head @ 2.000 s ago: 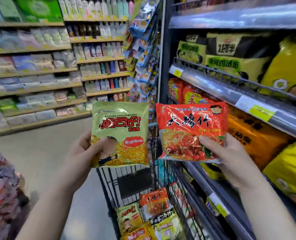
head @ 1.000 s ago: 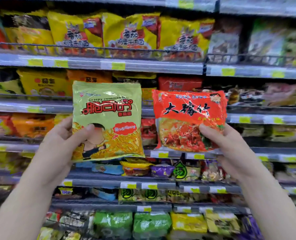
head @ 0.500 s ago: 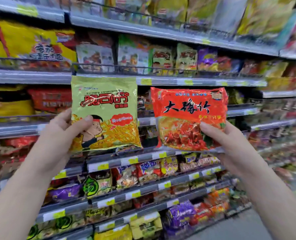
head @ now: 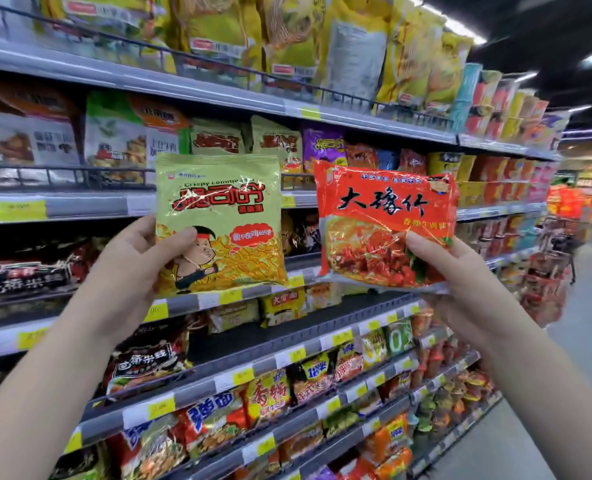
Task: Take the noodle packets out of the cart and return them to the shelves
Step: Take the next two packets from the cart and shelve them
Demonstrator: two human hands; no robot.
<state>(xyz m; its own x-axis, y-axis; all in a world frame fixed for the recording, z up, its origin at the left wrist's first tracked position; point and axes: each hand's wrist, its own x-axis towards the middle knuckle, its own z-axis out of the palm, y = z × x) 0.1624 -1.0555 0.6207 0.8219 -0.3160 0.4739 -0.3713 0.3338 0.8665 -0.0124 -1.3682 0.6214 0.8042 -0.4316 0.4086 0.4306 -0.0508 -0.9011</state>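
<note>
Green noodle packet (head: 218, 216) and red noodle packet (head: 384, 209) are both out of the cart, raised upright in front of the shelves (head: 80, 206), side by side with a narrow gap between them. Our left hand (head: 131, 271) pinches the green noodle packet at its lower left, thumb pressed on the front and fingers behind it. Our right hand (head: 460, 285) pinches the red noodle packet at its lower right, thumb likewise on the front, the fingers hidden behind the wrapper.

Left hand (head: 128, 271) gripping green noodle packet (head: 218, 223), right hand (head: 460, 285) gripping red noodle packet (head: 384, 223); both facing stocked shelves (head: 287, 327), packets apart.
</note>
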